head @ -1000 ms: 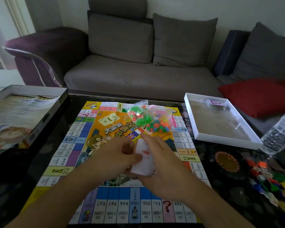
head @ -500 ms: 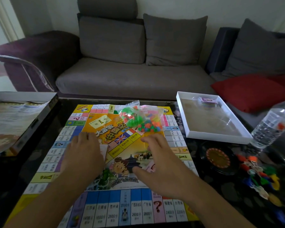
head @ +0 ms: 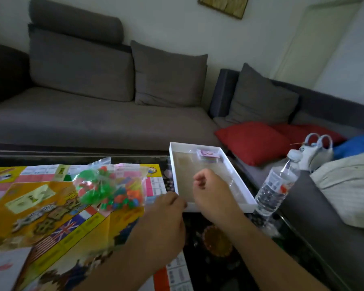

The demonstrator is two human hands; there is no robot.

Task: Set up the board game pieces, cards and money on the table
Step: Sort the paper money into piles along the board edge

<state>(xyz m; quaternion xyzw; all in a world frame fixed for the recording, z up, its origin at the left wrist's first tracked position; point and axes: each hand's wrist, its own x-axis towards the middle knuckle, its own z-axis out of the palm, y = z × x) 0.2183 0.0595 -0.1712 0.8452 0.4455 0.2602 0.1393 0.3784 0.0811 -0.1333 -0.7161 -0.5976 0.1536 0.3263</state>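
Reaching into the white box tray (head: 239,179) on the bench should go slow, past the game board (head: 51,206) and the bag of pieces (head: 111,190). The small pack of cards or money (head: 208,155) lies at the tray's far end. The right hand (head: 213,194) hangs over the tray with fingers curled, holding nothing; the left hand (head: 166,223) is by the near rim, and I cannot tell if it grips.

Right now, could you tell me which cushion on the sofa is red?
The red cushion lying flat beside the white box tray; the other cushions are grey and propped upright.

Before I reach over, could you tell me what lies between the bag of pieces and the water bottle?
In the head view, the white box tray lies between the bag of pieces and water bottle.
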